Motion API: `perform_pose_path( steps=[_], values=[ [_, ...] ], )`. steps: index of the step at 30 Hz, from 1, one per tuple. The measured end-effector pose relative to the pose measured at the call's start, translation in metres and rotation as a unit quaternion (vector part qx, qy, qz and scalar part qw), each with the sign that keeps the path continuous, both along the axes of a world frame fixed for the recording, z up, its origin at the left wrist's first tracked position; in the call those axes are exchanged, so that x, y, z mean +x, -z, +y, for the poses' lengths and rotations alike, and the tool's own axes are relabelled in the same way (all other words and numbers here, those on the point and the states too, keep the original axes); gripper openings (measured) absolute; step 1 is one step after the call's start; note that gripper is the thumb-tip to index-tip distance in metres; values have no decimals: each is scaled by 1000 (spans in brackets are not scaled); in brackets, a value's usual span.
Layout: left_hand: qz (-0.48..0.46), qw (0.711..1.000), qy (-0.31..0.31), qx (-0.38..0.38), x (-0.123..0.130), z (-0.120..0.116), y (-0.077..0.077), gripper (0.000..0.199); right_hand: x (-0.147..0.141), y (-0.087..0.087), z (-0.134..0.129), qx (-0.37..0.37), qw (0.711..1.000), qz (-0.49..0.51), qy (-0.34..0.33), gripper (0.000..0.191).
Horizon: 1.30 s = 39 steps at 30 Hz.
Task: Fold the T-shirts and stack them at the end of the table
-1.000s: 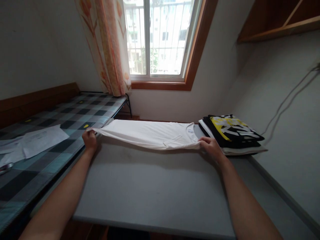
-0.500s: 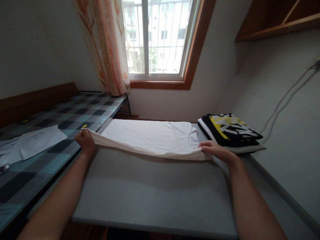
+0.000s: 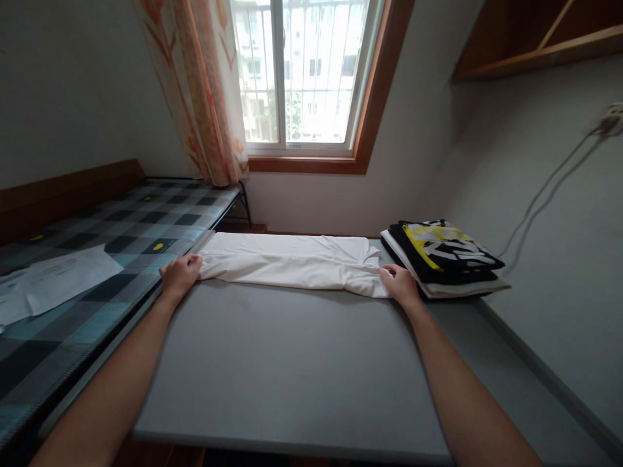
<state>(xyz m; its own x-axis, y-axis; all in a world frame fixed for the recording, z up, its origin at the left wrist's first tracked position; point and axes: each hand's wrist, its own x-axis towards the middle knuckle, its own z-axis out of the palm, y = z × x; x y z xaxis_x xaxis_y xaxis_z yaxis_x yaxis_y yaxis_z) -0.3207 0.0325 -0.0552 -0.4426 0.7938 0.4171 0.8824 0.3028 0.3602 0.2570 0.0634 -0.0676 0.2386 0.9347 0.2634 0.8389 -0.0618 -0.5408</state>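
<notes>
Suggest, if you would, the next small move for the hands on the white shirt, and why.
Perhaps smooth the near layer of the white shirt flat against the table: it looks creased, especially toward the right end, and the left hand and right hand are at its two ends.

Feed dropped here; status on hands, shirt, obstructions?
Left hand, right hand gripping ends of white shirt. Folded lengthwise on table. Clothes stack beside right hand.
</notes>
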Motion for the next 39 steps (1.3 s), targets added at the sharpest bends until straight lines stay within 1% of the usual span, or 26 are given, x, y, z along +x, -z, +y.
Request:
perform_pose_path(
  steps=[3, 6, 8, 12, 15, 17, 19, 21, 23, 26, 28, 31, 33, 34, 36, 39],
  values=[
    [-20, 999, 5, 40, -3, 1, 1, 25, 0, 0, 0, -1, 1000, -7, -9, 36],
    [-101, 988, 44, 105, -4, 1, -1, 27, -2, -1, 0, 2, 1000, -7, -7, 33],
    [-135, 979, 52, 146, -4, 0, -4, 27, -2, -2, -1, 8, 1000, 5, -4, 31],
    [-120, 973, -1, 197, -5, -5, -11, 17, -1, -2, -1, 15, 1000, 22, -5, 27],
    [-122, 968, -51, 214, -7, -8, -15, 14, -1, -1, -1, 14, 1000, 15, 0, 24],
    [-132, 969, -76, 193, -7, -10, -16, 14, -1, 0, -1, 14, 1000, 14, -3, 24],
    [-134, 977, -84, 142, -6, -11, -16, 16, -1, 0, -1, 16, 1000, 19, -9, 27],
    [-122, 985, -73, 94, -5, -11, -15, 17, -1, -2, -2, 19, 1000, 24, -8, 29],
    [-110, 990, -50, 77, -3, -10, -13, 16, 0, -5, -4, 18, 999, 29, 1, 32],
    [-108, 990, -17, 88, -3, -7, -10, 17, 3, -11, -7, 4, 999, 34, 2, 39],
    [-125, 987, 4, 100, -4, -4, -9, 19, 4, -15, -8, -9, 999, 34, -16, 44],
    [-167, 973, 38, 156, -8, -1, -8, 22, 7, -19, -7, 9, 999, 41, -29, 45],
    [-190, 961, 33, 200, -11, 0, -8, 23, 8, -20, -6, 30, 998, 49, -19, 43],
    [-196, 959, 27, 205, -13, 0, -9, 23, 10, -19, -6, 31, 998, 49, -14, 42],
    [-194, 967, 15, 167, -16, -1, -9, 20, 12, -17, -4, 9, 999, 30, -12, 37],
    [-139, 988, -5, 66, -18, -2, -8, 17, 17, -11, -3, -32, 999, -28, -23, 25]
  ],
)
